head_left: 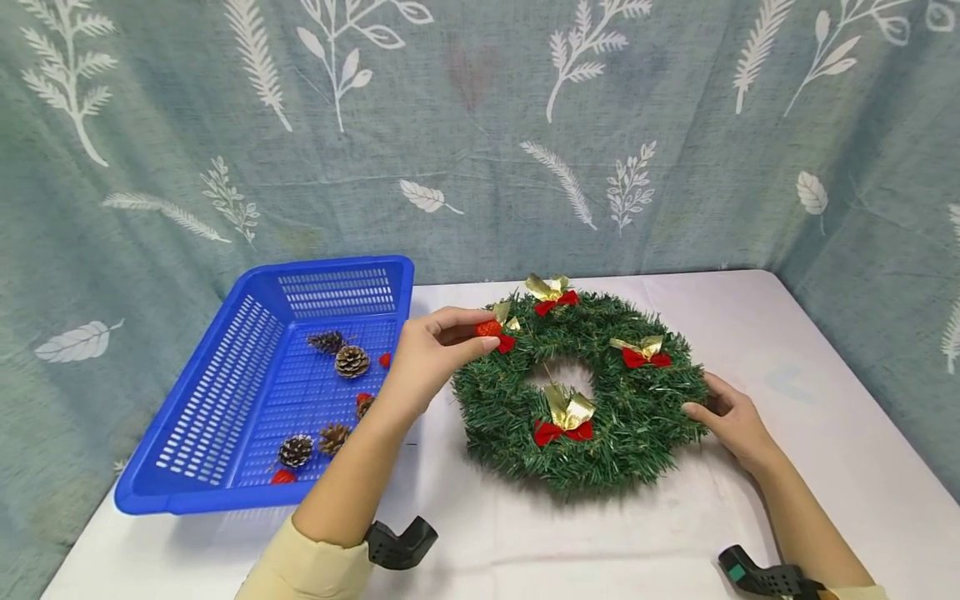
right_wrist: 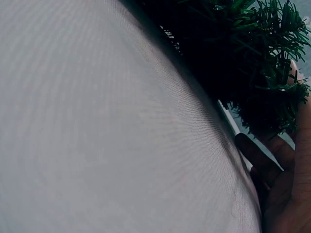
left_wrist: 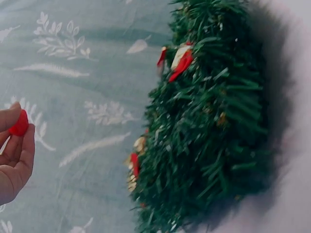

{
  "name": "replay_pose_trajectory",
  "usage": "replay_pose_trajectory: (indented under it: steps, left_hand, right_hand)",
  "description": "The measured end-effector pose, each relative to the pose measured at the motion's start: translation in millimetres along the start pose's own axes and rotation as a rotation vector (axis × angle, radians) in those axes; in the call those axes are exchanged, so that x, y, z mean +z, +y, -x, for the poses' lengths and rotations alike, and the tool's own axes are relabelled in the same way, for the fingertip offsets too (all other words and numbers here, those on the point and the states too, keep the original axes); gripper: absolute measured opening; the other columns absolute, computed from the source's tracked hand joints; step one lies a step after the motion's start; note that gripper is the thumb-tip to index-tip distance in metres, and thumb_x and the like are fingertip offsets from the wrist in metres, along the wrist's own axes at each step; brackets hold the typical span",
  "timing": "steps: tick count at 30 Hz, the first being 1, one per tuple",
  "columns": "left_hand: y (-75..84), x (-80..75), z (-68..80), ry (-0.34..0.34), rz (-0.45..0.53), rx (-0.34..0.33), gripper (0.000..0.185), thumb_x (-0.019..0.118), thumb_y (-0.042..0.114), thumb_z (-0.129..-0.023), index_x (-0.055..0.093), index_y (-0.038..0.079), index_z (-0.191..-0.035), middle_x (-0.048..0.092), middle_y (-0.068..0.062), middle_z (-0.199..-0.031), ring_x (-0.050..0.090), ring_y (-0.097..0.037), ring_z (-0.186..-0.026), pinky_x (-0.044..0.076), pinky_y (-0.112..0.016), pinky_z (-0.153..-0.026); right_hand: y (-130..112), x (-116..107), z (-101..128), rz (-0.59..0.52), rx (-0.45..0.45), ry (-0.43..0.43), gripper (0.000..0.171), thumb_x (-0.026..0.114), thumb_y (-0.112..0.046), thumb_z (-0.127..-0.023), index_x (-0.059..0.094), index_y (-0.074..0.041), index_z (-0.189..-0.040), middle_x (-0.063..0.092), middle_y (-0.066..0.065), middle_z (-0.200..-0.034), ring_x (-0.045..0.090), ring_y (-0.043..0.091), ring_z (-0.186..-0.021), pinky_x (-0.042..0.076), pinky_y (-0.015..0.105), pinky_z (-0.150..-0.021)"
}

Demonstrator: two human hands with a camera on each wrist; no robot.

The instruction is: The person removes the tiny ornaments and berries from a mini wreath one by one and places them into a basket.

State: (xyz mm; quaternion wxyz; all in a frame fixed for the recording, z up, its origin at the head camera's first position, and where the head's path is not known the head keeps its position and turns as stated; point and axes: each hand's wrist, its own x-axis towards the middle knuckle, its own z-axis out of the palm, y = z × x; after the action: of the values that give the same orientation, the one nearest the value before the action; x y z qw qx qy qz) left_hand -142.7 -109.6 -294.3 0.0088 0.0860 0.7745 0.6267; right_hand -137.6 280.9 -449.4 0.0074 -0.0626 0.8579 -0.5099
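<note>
A green wreath with several red-and-gold bows lies flat on the white table. My left hand pinches a small red piece between thumb and forefinger at the wreath's upper left edge, next to a bow. In the left wrist view the red piece sits in the fingertips, apart from the wreath. My right hand grips the wreath's right edge; the right wrist view shows its fingers curled under the green needles.
A blue plastic basket stands at the left of the table, holding several pine cones and a few red pieces. A leaf-patterned curtain closes off the back and sides. Bare tabletop lies in front and to the right.
</note>
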Motion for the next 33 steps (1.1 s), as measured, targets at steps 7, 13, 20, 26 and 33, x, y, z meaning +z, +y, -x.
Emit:
replay_pose_trajectory:
  steps: [7, 13, 20, 26, 33]
  left_hand:
    - [12.5, -23.0, 1.8, -0.016, 0.000, -0.038, 0.037, 0.075, 0.014, -0.081, 0.067, 0.008, -0.117, 0.069, -0.006, -0.108, 0.065, -0.014, -0.096, 0.053, -0.027, -0.086]
    - [18.4, -52.8, 1.3, -0.044, -0.070, -0.088, 0.039, 0.073, 0.019, -0.084, 0.065, 0.008, -0.120, 0.070, -0.001, -0.107, 0.064, -0.012, -0.099, 0.049, -0.028, -0.090]
    - [25.3, -81.8, -0.8, -0.161, -0.134, -0.076, 0.041, 0.072, 0.016, -0.085, 0.063, 0.002, -0.122, 0.071, -0.001, -0.108, 0.065, -0.010, -0.100, 0.053, -0.023, -0.086]
    - [22.9, -106.1, -7.9, -0.238, -0.148, -0.070, 0.039, 0.071, 0.015, -0.086, 0.063, 0.005, -0.123, 0.070, 0.003, -0.108, 0.065, -0.013, -0.102, 0.054, -0.023, -0.084]
    - [18.9, -138.2, -14.0, -0.279, -0.172, -0.040, 0.034, 0.067, 0.013, -0.088, 0.065, 0.010, -0.122, 0.069, 0.006, -0.110, 0.064, -0.010, -0.103, 0.051, -0.020, -0.088]
  right_hand:
    - [1.4, -2.5, 0.5, -0.003, -0.004, 0.005, 0.069, 0.057, -0.015, -0.095, 0.017, 0.012, -0.145, 0.021, 0.040, -0.145, 0.042, -0.010, -0.107, 0.036, -0.001, -0.076]
    - [0.9, -1.0, 0.2, -0.009, 0.014, -0.015, 0.070, 0.056, -0.016, -0.096, 0.014, 0.013, -0.145, 0.018, 0.039, -0.146, 0.034, 0.045, -0.129, 0.033, -0.002, -0.077]
    - [-0.1, -1.3, 0.8, 0.008, 0.003, -0.008, 0.069, 0.056, -0.016, -0.096, 0.016, 0.012, -0.145, 0.020, 0.039, -0.145, 0.047, 0.006, -0.115, 0.035, -0.001, -0.075]
    - [-1.0, -1.1, 0.1, -0.018, -0.005, -0.003, 0.070, 0.057, -0.016, -0.095, 0.017, 0.013, -0.145, 0.020, 0.040, -0.145, 0.031, -0.025, -0.097, 0.035, -0.001, -0.076]
    - [0.9, -1.1, 0.0, -0.001, 0.009, -0.010, 0.069, 0.056, -0.016, -0.096, 0.017, 0.013, -0.145, 0.020, 0.039, -0.145, 0.047, 0.019, -0.120, 0.035, -0.001, -0.077]
